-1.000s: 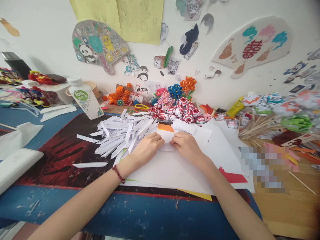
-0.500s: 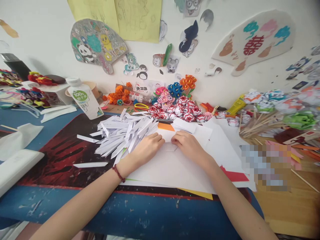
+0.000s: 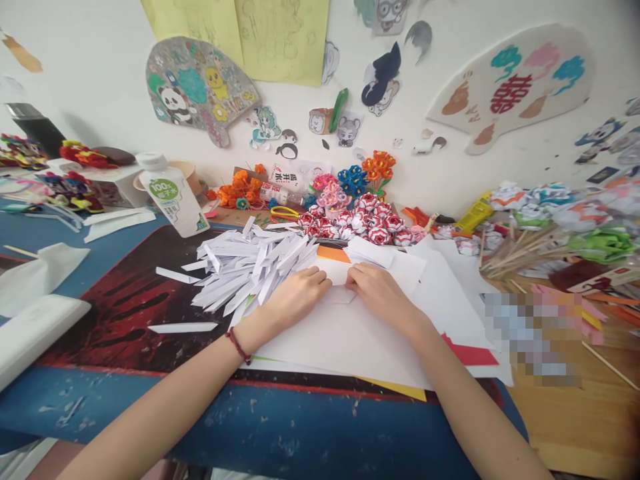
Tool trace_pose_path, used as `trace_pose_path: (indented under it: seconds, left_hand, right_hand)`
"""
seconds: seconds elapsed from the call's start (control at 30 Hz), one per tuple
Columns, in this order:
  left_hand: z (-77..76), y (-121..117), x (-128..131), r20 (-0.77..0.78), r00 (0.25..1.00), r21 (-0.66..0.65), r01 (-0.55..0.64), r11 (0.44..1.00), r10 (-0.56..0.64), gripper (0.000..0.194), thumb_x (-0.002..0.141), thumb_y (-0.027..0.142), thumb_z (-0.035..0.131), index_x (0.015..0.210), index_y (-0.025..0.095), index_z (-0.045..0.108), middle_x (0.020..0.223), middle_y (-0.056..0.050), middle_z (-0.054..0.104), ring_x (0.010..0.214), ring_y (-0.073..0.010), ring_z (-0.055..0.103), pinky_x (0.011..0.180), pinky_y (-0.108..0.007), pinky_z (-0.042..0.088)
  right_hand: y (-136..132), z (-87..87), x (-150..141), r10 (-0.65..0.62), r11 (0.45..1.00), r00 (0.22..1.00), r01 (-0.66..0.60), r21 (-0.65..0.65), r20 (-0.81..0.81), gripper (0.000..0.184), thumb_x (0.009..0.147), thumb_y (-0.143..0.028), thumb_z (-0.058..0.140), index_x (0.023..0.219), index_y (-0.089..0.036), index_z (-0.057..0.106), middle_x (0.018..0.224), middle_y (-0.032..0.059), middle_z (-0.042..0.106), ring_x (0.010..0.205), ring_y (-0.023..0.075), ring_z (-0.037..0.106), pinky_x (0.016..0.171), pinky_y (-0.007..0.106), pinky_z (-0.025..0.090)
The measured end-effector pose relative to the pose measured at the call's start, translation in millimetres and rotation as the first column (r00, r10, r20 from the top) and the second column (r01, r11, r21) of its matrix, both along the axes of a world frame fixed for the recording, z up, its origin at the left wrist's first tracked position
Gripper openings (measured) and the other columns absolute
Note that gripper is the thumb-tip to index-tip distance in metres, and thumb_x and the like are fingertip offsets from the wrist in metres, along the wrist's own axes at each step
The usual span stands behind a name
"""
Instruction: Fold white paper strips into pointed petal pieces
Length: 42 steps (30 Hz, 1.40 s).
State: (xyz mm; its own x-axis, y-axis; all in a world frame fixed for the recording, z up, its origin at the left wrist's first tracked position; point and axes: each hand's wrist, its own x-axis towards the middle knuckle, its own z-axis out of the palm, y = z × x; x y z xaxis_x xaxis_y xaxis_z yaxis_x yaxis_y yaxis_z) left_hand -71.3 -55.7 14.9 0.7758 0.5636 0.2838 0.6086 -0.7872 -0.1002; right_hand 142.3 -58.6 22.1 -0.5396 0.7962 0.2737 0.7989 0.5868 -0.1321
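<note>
My left hand [image 3: 295, 298] and my right hand [image 3: 377, 292] rest side by side on a stack of white paper sheets [image 3: 360, 337]. Between them their fingertips pinch and press a small white paper piece [image 3: 339, 281]. Both hands have the fingers curled down onto it. Just left of my left hand lies a pile of several folded white paper strips [image 3: 250, 267]. One loose strip [image 3: 183, 327] lies apart on the dark red mat [image 3: 125, 300]. A red cord is tied round my left wrist.
A white drink bottle [image 3: 170, 195] stands at the back left. Paper flowers [image 3: 357, 223], yellow scissors [image 3: 283, 213] and wooden sticks [image 3: 520, 253] crowd the back and right. A white box [image 3: 35, 333] sits at the left edge. Paper cut-outs cover the wall.
My hands have drawn slightly closer together on the small paper piece; the view has shifted a little. Nothing else has moved.
</note>
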Motion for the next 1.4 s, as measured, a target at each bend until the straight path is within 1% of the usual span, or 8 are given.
trace_pose_path:
  seconds: [0.17,0.27,0.43,0.63,0.77,0.97,1.13,1.4]
  left_hand:
    - [3.1,-0.5,-0.3,-0.026,1.000,0.003,0.015,1.000,-0.015,0.013,0.092,0.012,0.047,0.081,0.015,0.055,0.080,-0.005,0.056,0.076,-0.0181,0.051,0.065,-0.031,0.040]
    - [4.1,-0.2,-0.8,-0.039,0.999,-0.006,0.035,0.999,-0.035,0.014,0.092,0.013,0.047,0.080,0.014,0.055,0.081,-0.005,0.056,0.076,-0.0178,0.051,0.064,-0.031,0.039]
    - [2.2,2.9,-2.3,-0.055,0.995,0.037,0.089,0.995,-0.087,0.015,0.091,0.013,0.049,0.077,0.014,0.054,0.078,-0.005,0.054,0.074,-0.0183,0.050,0.062,-0.032,0.038]
    - [0.8,4.4,-2.6,-0.081,0.991,0.059,0.113,0.992,-0.108,0.016,0.091,0.015,0.051,0.075,0.014,0.055,0.077,-0.005,0.054,0.074,-0.0189,0.050,0.062,-0.032,0.038]
    - [0.5,4.7,-2.7,-0.081,0.988,0.071,0.134,0.988,-0.128,0.017,0.092,0.015,0.049,0.076,0.014,0.056,0.076,-0.006,0.054,0.075,-0.0189,0.049,0.063,-0.032,0.038]
    - [0.7,7.6,-3.2,-0.082,0.977,0.088,0.201,0.976,-0.194,0.020,0.094,0.013,0.045,0.077,0.013,0.057,0.077,-0.007,0.055,0.076,-0.0191,0.050,0.064,-0.032,0.038]
    - [3.7,7.1,-2.4,-0.113,0.970,0.093,0.225,0.970,-0.214,0.021,0.093,0.013,0.047,0.074,0.013,0.056,0.076,-0.007,0.055,0.075,-0.0190,0.049,0.063,-0.033,0.037]
    - [5.9,7.8,-1.6,-0.093,0.966,0.056,0.248,0.967,-0.242,0.020,0.091,0.012,0.049,0.073,0.013,0.057,0.074,-0.007,0.055,0.074,-0.0194,0.049,0.064,-0.033,0.038]
  right_hand:
    - [0.0,0.9,-0.5,0.085,0.992,0.992,-0.093,0.081,0.091,0.016,0.087,-0.004,0.050,0.078,-0.015,0.057,0.082,0.0042,0.059,0.077,0.0168,0.050,0.071,0.028,0.037]
    - [0.0,-0.1,-1.0,0.124,0.985,0.985,-0.136,0.101,0.123,0.016,0.089,-0.005,0.049,0.078,-0.014,0.058,0.082,0.0046,0.059,0.078,0.0172,0.050,0.072,0.029,0.037]
    - [-2.4,-0.3,-3.1,0.127,0.980,0.974,-0.153,0.127,0.188,0.020,0.088,-0.004,0.049,0.073,-0.015,0.058,0.076,0.0040,0.057,0.074,0.0171,0.049,0.067,0.029,0.035]
    - [-7.3,4.7,-9.6,0.129,0.970,0.944,-0.184,0.161,0.305,0.022,0.083,0.001,0.051,0.069,-0.015,0.058,0.072,0.0042,0.056,0.069,0.0180,0.049,0.063,0.031,0.033]
    - [-10.3,6.9,-12.8,0.121,0.970,0.931,-0.184,0.157,0.344,0.022,0.082,0.002,0.052,0.070,-0.014,0.059,0.073,0.0055,0.057,0.070,0.0190,0.050,0.062,0.032,0.033]
    - [-13.2,8.2,-17.0,0.108,0.971,0.910,-0.183,0.155,0.401,0.022,0.082,0.003,0.053,0.069,-0.014,0.060,0.073,0.0066,0.058,0.070,0.0204,0.052,0.063,0.033,0.034]
    - [-13.9,9.1,-18.7,0.098,0.975,0.912,-0.167,0.144,0.397,0.021,0.082,0.001,0.055,0.068,-0.015,0.059,0.073,0.0064,0.058,0.070,0.0204,0.053,0.063,0.033,0.034]
    - [-14.9,10.9,-19.9,0.076,0.982,0.919,-0.136,0.131,0.388,0.023,0.083,0.001,0.053,0.068,-0.015,0.059,0.072,0.0064,0.058,0.069,0.0199,0.052,0.063,0.032,0.034]
